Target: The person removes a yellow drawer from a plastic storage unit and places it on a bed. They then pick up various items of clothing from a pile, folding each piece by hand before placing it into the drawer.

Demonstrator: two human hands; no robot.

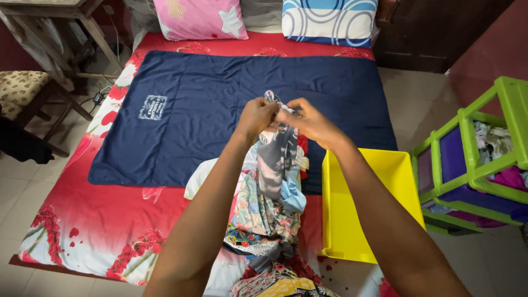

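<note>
My left hand (256,117) and my right hand (309,120) meet above the bed, both pinching the top of a grey patterned garment (276,157) that hangs down between them. Under it lies a heap of mixed colourful clothes (259,220) on the near part of the bed. A dark blue quilted blanket (192,110) is spread flat behind the hands, over a red floral bedsheet (93,214).
A yellow plastic bin (352,220) sits at the bed's right edge. A green and purple drawer rack (473,165) stuffed with clothes stands on the tiled floor to the right. Two pillows (201,19) lie at the head. A wooden table (49,22) and a cushioned chair (19,88) stand left.
</note>
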